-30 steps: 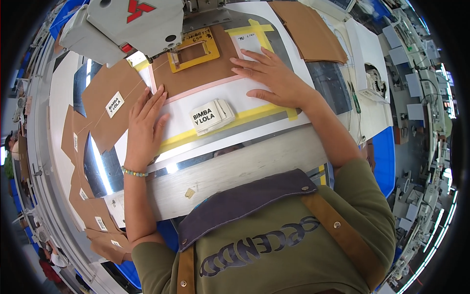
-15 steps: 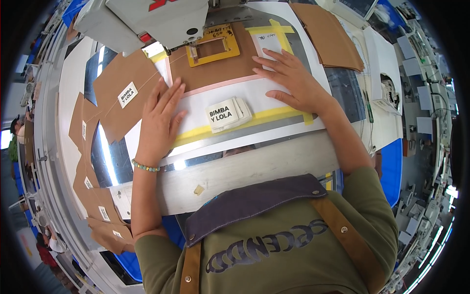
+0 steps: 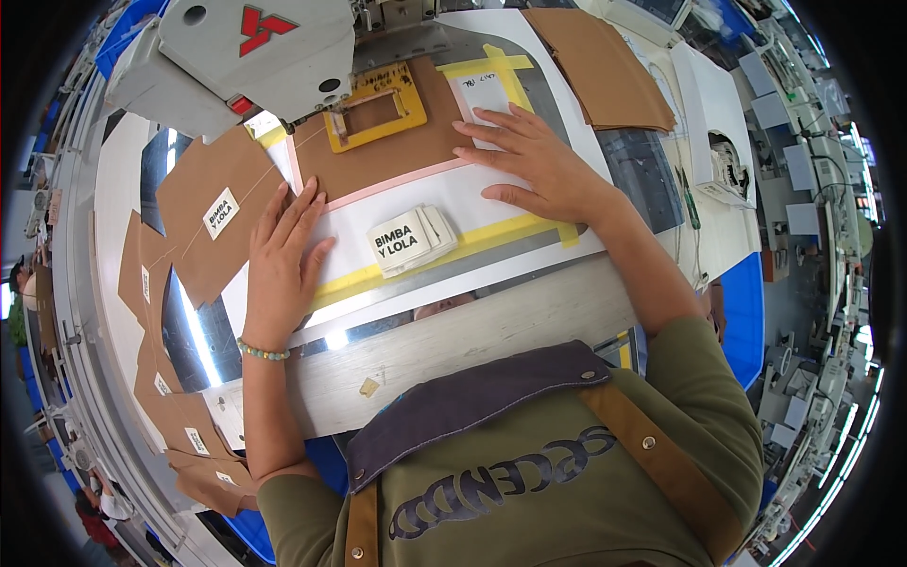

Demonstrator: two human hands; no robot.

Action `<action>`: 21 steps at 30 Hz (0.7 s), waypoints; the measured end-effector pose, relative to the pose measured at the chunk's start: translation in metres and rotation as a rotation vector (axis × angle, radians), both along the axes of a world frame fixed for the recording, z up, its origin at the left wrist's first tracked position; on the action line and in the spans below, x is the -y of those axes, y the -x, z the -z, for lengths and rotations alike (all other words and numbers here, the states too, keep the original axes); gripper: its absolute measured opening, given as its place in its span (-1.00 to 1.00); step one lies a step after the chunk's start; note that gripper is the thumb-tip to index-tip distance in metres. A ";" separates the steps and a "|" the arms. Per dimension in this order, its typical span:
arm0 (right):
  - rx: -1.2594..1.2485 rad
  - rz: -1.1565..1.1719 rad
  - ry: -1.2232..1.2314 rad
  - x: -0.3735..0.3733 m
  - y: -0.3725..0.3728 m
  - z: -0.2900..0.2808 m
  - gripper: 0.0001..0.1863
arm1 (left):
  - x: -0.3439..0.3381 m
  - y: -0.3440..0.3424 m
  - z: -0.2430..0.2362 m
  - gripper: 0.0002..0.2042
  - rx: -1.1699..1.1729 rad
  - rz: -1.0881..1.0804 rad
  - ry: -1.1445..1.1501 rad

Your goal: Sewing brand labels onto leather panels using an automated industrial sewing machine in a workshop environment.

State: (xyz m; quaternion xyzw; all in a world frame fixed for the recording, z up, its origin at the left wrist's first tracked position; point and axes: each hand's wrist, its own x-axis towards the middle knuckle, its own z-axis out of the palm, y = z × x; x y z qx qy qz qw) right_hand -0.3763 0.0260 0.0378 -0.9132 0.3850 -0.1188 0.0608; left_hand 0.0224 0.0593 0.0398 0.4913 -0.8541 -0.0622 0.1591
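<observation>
My left hand (image 3: 281, 269) lies flat with fingers stretched, their tips at the pink-edged lower left corner of a brown panel (image 3: 383, 172). My right hand (image 3: 539, 173) rests spread out, fingertips over the panel's right border and a white taped patch (image 3: 485, 97). Neither hand holds anything. A yellow rectangular frame (image 3: 380, 136) with a window in it sits on the panel, beside the head of a sewing machine (image 3: 250, 66). Between my hands, a small stack of white printed labels (image 3: 408, 244) lies on the white sheet (image 3: 345, 236).
Brown cut pieces, one with a white label (image 3: 221, 214), overlap along the left side. A pile of plain brown sheets (image 3: 605, 76) lies at the far right. Near it are a white box (image 3: 709, 123) and a green-handled tool (image 3: 693, 214). A blue bin (image 3: 742, 321) stands lower right.
The whole view has shifted, so everything sits slightly further left and lower. Both hands keep their places against the panel, frame and labels.
</observation>
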 end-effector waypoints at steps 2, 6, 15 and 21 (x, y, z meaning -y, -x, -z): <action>0.005 -0.002 0.005 -0.001 0.000 0.000 -0.39 | -0.001 -0.001 0.000 -0.49 0.001 0.003 0.005; 0.005 -0.013 0.007 0.000 -0.002 -0.002 -0.43 | 0.000 -0.002 0.001 -0.48 -0.010 0.002 -0.001; 0.273 -0.257 0.056 -0.022 -0.061 -0.034 -0.54 | -0.015 0.024 -0.036 -0.34 -0.239 0.157 -0.065; 0.232 -0.261 0.017 -0.021 -0.084 -0.020 -0.59 | -0.020 0.045 -0.023 -0.34 -0.287 0.194 -0.073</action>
